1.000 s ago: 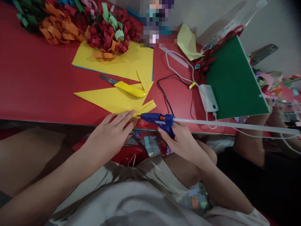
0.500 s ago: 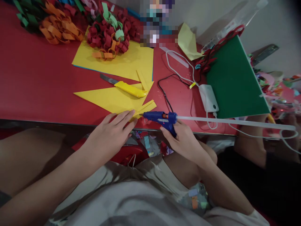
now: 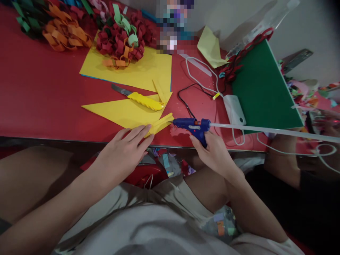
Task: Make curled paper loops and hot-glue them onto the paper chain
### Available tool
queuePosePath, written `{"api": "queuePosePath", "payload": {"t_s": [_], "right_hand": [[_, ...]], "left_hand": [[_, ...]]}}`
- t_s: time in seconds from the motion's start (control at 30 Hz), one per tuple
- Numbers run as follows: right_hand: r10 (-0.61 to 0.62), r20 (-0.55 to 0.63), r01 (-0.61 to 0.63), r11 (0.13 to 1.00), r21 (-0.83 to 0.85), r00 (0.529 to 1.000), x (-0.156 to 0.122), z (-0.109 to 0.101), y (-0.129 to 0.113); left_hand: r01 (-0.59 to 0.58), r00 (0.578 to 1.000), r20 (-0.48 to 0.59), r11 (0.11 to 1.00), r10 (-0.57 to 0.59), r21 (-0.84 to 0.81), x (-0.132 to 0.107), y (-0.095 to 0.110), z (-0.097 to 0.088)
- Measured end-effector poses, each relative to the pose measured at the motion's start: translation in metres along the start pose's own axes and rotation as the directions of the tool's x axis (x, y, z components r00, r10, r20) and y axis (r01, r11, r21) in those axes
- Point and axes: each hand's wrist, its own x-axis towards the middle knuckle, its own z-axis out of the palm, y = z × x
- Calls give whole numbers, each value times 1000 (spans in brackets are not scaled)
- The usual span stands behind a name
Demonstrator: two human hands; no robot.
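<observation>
My right hand (image 3: 216,150) grips a blue glue gun (image 3: 191,124), with a long clear glue stick (image 3: 265,130) running out of its back to the right. The gun's nozzle is at the right end of a folded yellow paper strip (image 3: 162,124). Fingers outstretched and flat, my left hand (image 3: 129,147) presses the strip's left end near the table edge. Just beyond lies a cut piece of yellow paper (image 3: 114,110), and across it rests a yellow utility knife (image 3: 146,101) with its blade pointing left.
Paper chains in red (image 3: 114,44) and orange (image 3: 66,33) lie on yellow sheets (image 3: 106,76) and the red table (image 3: 39,88). A white power bank (image 3: 234,110) with cables sits by a green board (image 3: 265,92). Another person's arm (image 3: 283,159) is at right.
My right hand has moved the glue gun to the right, and its nozzle has gone from near my left fingertips to the strip's right end. My left hand has stayed in place.
</observation>
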Motion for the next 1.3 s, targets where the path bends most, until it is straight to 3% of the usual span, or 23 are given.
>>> {"api": "queuePosePath", "payload": {"t_s": [0.2,0.33,0.43,0.53,0.73,0.8,0.9,0.97,1.03,1.13,1.3], "right_hand": [[25,-59,-26,1000,-10,998,1,1,7],[64,-47,-59,993,102,997,-2,-1,11],[140,-137,-121,983,139,981,-5,1,25],[163,-258,-149,986,74,952,-3,8,48],[174,-246,-175,984,20,953,-5,22,74],[191,-312,-204,979,-9,931,-18,23,66],[214,-492,-245,970,0,844,-45,24,38],[145,-507,-150,988,31,850,-57,23,14],[30,-391,-17,999,36,920,-56,20,-7],[-83,-264,111,989,94,961,-24,11,-26],[-161,-106,173,977,121,981,52,9,-25]], "left_hand": [[3,1000,-1,1000,-3,-6,-1,0,1],[6,1000,-11,1000,-6,20,1,-1,1],[18,999,-36,999,-17,30,6,-1,0],[33,997,-69,999,-31,31,13,-1,1],[97,983,-160,995,-93,18,26,-3,1],[118,980,-163,993,-114,19,29,-3,-1],[130,978,-164,991,-127,11,32,-2,-4],[137,974,-179,990,-139,-21,33,-1,-4],[148,966,-204,986,-160,-72,35,-1,-3],[148,960,-217,977,-180,-155,37,-2,-1],[125,960,-208,950,-188,-285,41,-4,4]]}}
